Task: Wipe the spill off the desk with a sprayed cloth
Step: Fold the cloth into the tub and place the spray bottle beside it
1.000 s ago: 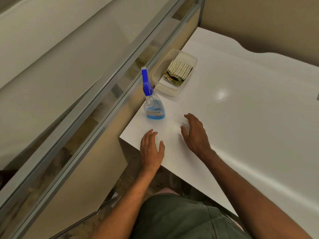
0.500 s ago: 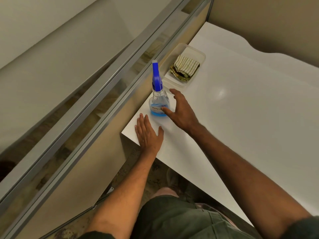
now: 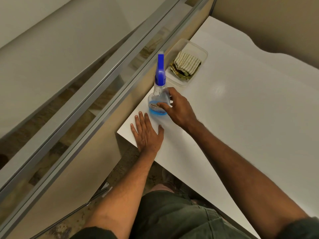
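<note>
Gripping the spray bottle (image 3: pixel 159 99) near the desk's (image 3: pixel 241 118) left corner, my right hand (image 3: pixel 179 109) curls round it; left hand (image 3: pixel 146 133) lies spread flat.

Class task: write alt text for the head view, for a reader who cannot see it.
A person's right hand grips a spray bottle of blue liquid standing near a white desk's corner, while the left hand rests flat beside it. Behind the bottle, a folded striped cloth lies in a clear tray.
</note>
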A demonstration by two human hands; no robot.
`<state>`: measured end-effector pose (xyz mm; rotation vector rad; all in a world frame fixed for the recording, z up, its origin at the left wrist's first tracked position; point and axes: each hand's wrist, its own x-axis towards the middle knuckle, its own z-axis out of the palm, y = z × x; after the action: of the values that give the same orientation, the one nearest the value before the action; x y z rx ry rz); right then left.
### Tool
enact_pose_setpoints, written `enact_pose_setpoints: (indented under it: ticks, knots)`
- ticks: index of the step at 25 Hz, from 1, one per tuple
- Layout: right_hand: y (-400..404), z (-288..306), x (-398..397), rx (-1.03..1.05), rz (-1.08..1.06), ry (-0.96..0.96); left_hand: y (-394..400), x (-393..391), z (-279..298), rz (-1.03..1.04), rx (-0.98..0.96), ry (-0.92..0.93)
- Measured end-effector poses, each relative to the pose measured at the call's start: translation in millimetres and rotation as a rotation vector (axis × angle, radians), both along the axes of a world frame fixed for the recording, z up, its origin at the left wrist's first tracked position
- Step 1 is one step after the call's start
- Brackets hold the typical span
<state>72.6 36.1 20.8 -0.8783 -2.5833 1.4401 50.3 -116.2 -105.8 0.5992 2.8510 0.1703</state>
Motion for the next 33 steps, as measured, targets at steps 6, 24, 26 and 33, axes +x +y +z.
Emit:
enact_pose_setpoints:
  ticks: [6,24,26,33]
  knots:
    - [39.1,39.5,-2.0,0.112,-0.192,0.251,-0.3,1.5,-5.5,-0.015,-0.033,0.061]
    - [82.8,3.5,-58.1,0.243,-0.193,0.052,0.5,1.1,-15.8,-0.012,-0.045,0.123]
    - [84.5,-0.6,-59.2,0.248,-0.188,0.045,0.6,0.7,-16.0,-0.013,-0.043,0.118]
    - [90.8,-2.3,-58.5,0.224,-0.169,0.019,1.9,-0.2,-17.1,-0.012,-0.065,0.091]
